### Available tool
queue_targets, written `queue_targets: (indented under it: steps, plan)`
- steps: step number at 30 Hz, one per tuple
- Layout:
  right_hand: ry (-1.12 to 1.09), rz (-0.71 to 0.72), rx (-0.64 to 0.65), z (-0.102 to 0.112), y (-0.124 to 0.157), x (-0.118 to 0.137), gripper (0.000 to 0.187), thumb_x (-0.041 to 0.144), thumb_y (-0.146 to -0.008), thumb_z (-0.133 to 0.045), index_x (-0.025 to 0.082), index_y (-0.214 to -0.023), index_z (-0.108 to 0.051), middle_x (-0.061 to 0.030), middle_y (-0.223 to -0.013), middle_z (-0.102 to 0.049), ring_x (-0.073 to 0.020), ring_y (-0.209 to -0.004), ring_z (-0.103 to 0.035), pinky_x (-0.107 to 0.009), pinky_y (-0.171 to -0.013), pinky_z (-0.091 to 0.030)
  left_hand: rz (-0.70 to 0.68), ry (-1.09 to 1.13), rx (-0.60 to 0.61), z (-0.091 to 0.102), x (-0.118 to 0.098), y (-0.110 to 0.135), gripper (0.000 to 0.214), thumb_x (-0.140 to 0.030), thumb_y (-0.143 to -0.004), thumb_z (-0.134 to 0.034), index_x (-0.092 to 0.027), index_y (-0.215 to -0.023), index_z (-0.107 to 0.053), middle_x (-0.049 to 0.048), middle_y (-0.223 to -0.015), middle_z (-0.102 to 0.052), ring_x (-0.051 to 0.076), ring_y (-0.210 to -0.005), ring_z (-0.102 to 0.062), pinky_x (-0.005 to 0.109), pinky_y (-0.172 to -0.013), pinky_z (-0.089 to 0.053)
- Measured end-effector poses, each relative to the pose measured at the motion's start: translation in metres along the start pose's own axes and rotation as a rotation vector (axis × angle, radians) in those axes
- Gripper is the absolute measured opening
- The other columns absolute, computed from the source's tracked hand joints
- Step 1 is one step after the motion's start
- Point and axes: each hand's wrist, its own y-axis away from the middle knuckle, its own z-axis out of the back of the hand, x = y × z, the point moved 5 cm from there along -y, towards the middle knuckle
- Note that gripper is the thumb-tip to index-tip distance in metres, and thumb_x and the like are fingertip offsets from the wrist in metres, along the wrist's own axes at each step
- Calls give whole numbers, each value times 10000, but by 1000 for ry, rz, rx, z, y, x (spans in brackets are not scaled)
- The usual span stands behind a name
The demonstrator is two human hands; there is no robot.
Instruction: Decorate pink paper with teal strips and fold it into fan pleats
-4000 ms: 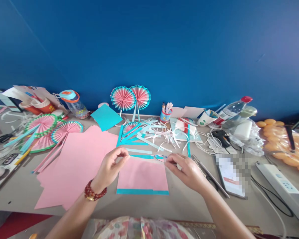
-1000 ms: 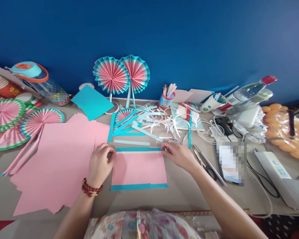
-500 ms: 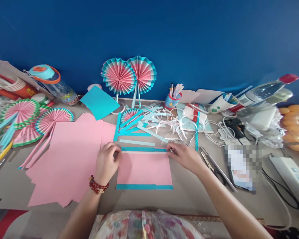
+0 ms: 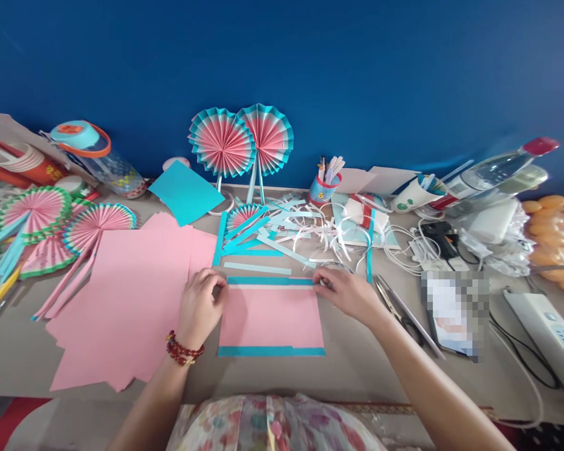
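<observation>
A pink paper sheet point(image 4: 272, 316) lies flat before me, with a blue paper strip point(image 4: 254, 351) along its near edge and another blue strip point(image 4: 258, 281) along its far edge. Below the far strip runs a thin pale band. My left hand point(image 4: 200, 307), with a beaded bracelet at the wrist, has its fingers curled and closed at the sheet's far left corner. At the far right corner, my right hand point(image 4: 345, 291) pinches the end of the strip and the sheet's edge. Both hands' fingertips are partly hidden.
Stacked pink sheets point(image 4: 126, 307) lie left, beside folded paper fans point(image 4: 98, 225). Beyond the sheet are loose paper strips point(image 4: 305, 222), two upright fans point(image 4: 222, 143) and a pen cup point(image 4: 325, 188). Scissors point(image 4: 395, 307), a phone point(image 4: 451, 319) and a power strip point(image 4: 548, 338) lie right.
The view has shifted very slightly. Both hands stay at the far corners of the pink sheet, with no clear movement of the paper.
</observation>
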Motion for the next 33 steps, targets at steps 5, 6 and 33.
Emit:
queue_targets:
  steps: [5,6,33]
  plan:
    - [2,16,-9,0,0,1,98,251,-840,-550,257,-898,-629,16,-782,-652,-155,-720,-580,-240,-573,-284,-4,-9,9,-1,3,0,73,-218,-856,-547,-216,-802,-597,50,-928,-632,230,-887,-604,347,-761,-476]
    - [3,17,-9,0,1,1,100,248,-840,-550,255,-901,-629,15,-785,-654,-155,-721,-581,-240,-574,-285,-7,-12,7,-1,3,0,73,-219,-854,-549,-216,-798,-596,49,-926,-632,230,-882,-604,347,-761,-475]
    - [21,24,8,1,1,2,80,272,-863,-556,252,-913,-615,20,-791,-630,-147,-727,-562,-240,-588,-280,-19,-40,7,-1,2,0,83,-221,-853,-552,-220,-785,-598,49,-933,-644,238,-934,-613,356,-813,-470]
